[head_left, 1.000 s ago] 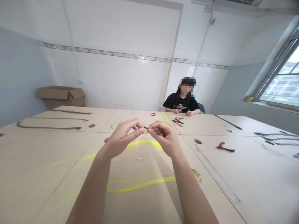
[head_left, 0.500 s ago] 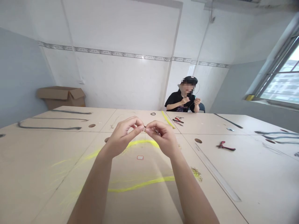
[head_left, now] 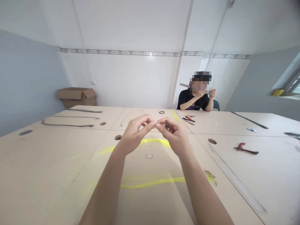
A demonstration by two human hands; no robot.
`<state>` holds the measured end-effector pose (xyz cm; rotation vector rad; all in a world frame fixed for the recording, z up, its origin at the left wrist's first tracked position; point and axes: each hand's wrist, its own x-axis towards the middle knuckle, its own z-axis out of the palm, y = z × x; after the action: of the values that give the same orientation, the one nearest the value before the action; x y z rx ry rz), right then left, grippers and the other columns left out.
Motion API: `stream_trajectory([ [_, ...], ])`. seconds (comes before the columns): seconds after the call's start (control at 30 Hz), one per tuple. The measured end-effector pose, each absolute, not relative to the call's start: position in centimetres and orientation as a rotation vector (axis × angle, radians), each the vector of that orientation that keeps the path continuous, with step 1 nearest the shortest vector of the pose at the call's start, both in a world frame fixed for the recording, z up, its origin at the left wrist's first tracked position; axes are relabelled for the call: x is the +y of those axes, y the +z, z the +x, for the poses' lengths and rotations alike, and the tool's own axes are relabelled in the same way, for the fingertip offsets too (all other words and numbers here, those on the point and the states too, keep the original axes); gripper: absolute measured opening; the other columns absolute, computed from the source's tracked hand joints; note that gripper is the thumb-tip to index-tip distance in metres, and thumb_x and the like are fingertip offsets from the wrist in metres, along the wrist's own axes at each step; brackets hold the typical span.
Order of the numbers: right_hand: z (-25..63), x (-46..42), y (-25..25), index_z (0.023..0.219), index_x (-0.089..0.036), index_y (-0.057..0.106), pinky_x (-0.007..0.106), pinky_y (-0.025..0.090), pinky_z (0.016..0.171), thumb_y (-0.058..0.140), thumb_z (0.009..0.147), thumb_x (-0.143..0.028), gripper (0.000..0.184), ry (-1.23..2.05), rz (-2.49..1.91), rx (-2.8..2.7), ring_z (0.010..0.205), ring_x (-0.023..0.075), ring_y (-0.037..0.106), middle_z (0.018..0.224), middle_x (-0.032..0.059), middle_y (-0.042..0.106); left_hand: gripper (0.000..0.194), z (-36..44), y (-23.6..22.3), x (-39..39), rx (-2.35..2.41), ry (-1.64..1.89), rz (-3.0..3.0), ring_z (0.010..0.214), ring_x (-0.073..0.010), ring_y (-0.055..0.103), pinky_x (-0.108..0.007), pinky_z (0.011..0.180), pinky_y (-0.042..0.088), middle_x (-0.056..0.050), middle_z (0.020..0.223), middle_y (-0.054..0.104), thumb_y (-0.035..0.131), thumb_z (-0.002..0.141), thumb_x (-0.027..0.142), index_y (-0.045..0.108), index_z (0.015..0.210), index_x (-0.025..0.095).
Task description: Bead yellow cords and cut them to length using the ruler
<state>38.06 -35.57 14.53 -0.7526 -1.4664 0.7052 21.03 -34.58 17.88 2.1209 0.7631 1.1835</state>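
Note:
Both my hands are raised above the beige table point(head_left: 58, 162), fingertips meeting. My left hand point(head_left: 136, 134) pinches the end of a tiny dark piece, too small to name. My right hand point(head_left: 174, 134) is closed in a pinch on the other end of that thin dark piece point(head_left: 167, 123). Below them lie yellow strands point(head_left: 152, 182) and a small red-edged square point(head_left: 149, 156) on the table.
Red-handled pliers point(head_left: 245, 149) lie at right beside a long clear ruler point(head_left: 236, 182). A small heap of gold bits point(head_left: 211, 177) sits near my right forearm. A person point(head_left: 197, 97) sits across the table with tools point(head_left: 188, 119). A cardboard box point(head_left: 76, 97) stands at back left.
The view has swung left, shifting everything rightward. My hands stay pinched together, slightly closer. The person opposite has raised both hands toward the face.

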Motion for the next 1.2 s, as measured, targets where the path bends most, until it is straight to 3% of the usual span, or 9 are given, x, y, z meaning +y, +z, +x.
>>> stream_trajectory([
  [0.17,39.0,-35.6,14.8,0.082,-0.02,0.064,0.027,0.022,0.051,0.07,0.089,-0.04,0.023,0.714,-0.792,-1.49,0.056,0.0096,0.028,0.063,-0.0038,0.035,0.03,21.1,17.9,-34.5,0.685,1.235,2.054,0.079,-0.0138,0.049,-0.028,0.077,0.041,0.0,0.079,0.053,0.056,0.099,0.042,0.058,0.079,0.019],
  [0.4,40.4,-36.1,14.8,0.114,-0.028,0.051,0.028,0.039,0.065,0.054,0.1,-0.05,0.026,0.763,-0.579,-1.744,0.075,0.0147,0.043,0.093,0.002,0.048,0.028,21.1,17.7,-34.3,0.537,1.276,1.936,0.082,-0.0159,0.053,-0.03,0.081,0.046,-0.002,0.079,0.055,0.059,0.096,0.04,0.057,0.077,0.019],
  [0.77,39.4,-35.6,14.2,0.106,-0.027,0.06,0.033,0.044,0.074,0.066,0.096,-0.041,0.017,0.586,-0.397,-1.728,0.087,0.0184,0.058,0.093,0.0026,0.058,0.027,22.0,17.4,-34.6,0.327,1.219,1.716,0.079,-0.0151,0.055,-0.031,0.079,0.048,-0.001,0.078,0.056,0.063,0.093,0.041,0.058,0.078,0.019],
  [1.0,39.5,-35.7,14.3,0.103,-0.026,0.064,0.035,0.047,0.072,0.068,0.094,-0.046,0.022,0.551,-0.403,-1.715,0.084,0.019,0.06,0.089,0.003,0.059,0.029,21.9,17.4,-34.7,0.353,1.2,1.719,0.08,-0.0161,0.055,-0.032,0.079,0.048,-0.002,0.078,0.055,0.064,0.092,0.043,0.056,0.077,0.019],
  [1.2,39.5,-35.7,14.3,0.1,-0.026,0.064,0.034,0.046,0.07,0.069,0.095,-0.034,0.011,0.547,-0.312,-1.706,0.082,0.0174,0.06,0.088,0.0015,0.059,0.023,21.9,17.2,-34.6,0.243,1.17,1.692,0.08,-0.0144,0.054,-0.028,0.078,0.044,-0.001,0.078,0.055,0.062,0.095,0.036,0.06,0.079,0.019],
])
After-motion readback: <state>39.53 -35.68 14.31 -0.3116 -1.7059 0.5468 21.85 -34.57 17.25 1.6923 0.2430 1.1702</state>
